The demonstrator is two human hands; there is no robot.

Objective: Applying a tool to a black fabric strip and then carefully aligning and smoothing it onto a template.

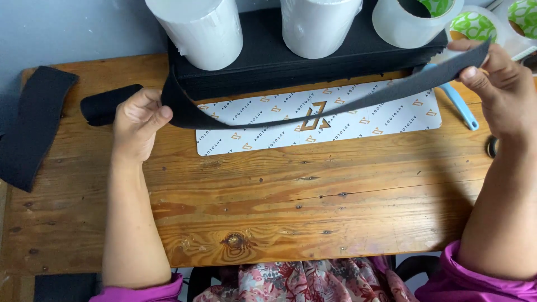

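Observation:
My left hand (137, 118) pinches one end of a long black fabric strip (313, 109), and my right hand (500, 89) grips its other end near the table's right side. The strip hangs in a shallow curve between both hands, lifted above a white rectangular printed sheet (335, 126) with small orange and grey marks that lies flat on the wooden table (279, 207). Behind the strip sits a stack of black sheets (291, 61).
Two white rolls (201, 31) (319, 25) and a clear tape roll (408, 19) stand on the black stack. Green-patterned tape rolls (475, 25) sit at far right. A light blue handle (461, 106) lies by my right hand. Black fabric pieces (33, 123) (100, 106) lie at left.

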